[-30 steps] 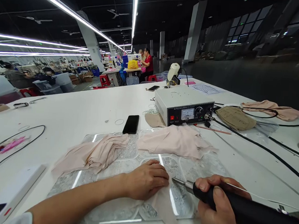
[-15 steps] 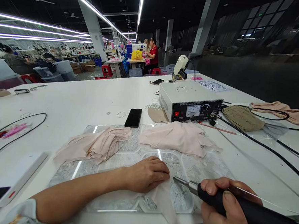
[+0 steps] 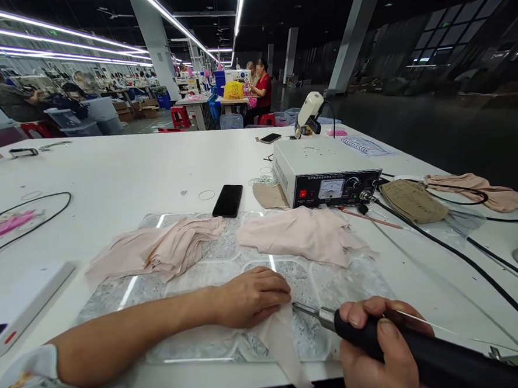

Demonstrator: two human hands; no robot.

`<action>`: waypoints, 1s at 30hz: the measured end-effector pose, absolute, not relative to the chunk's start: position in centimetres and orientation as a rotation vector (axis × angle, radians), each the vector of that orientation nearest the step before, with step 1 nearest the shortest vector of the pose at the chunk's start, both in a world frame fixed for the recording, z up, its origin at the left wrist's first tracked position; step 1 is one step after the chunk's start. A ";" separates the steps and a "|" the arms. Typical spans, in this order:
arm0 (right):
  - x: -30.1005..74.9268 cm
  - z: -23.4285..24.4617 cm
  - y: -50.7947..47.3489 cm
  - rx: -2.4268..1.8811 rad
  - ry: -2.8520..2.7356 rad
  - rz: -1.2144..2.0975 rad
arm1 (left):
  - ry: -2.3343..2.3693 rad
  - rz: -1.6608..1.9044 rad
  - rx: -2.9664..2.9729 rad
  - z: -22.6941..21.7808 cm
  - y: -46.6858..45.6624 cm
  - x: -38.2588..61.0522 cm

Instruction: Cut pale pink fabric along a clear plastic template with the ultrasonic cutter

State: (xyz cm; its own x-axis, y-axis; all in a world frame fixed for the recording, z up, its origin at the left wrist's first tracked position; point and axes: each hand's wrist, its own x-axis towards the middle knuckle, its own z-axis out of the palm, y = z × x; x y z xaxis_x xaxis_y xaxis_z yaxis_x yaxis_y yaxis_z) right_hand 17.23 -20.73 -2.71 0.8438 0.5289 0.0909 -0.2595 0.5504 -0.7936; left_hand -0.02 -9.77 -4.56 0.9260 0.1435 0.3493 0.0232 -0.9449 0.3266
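My left hand point(image 3: 255, 296) lies palm down with its fingers close together, holding a pale pink fabric piece point(image 3: 281, 342) against a grey marble-patterned board point(image 3: 336, 286). Part of that fabric is hidden beneath the hand and forearm. A strip of it hangs over the table's front edge. My right hand point(image 3: 383, 348) is wrapped round the black handle of an ultrasonic cutter point(image 3: 433, 360). The cutter's metal tip points left, close to the fabric edge beside my left fingertips; whether it touches is unclear. Behind the hands lie a fanned fabric stack point(image 3: 163, 246) and another fabric pile point(image 3: 300, 234).
A control box point(image 3: 325, 174) with a dial stands behind the board, its black cable point(image 3: 431, 242) running right. Nearby are a black phone point(image 3: 227, 201), tan fabric pieces point(image 3: 412, 200) and a white device point(image 3: 28, 306) at left. People work at sewing machines beyond the white table point(image 3: 168, 159).
The cutter's tip has come slightly nearer the fabric edge by my left fingers. My left hand keeps its place on the fabric, while the whole view has shifted a little.
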 end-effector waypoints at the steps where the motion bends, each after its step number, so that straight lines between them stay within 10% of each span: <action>1: 17.2 -2.7 -20.6 -0.865 -0.344 0.482 | 0.126 0.540 2.763 -4.6 -9.8 0.0; 30: 18.1 -3.6 -19.0 -0.801 -0.656 0.544 | 0.180 0.466 2.685 -3.5 -9.6 -0.1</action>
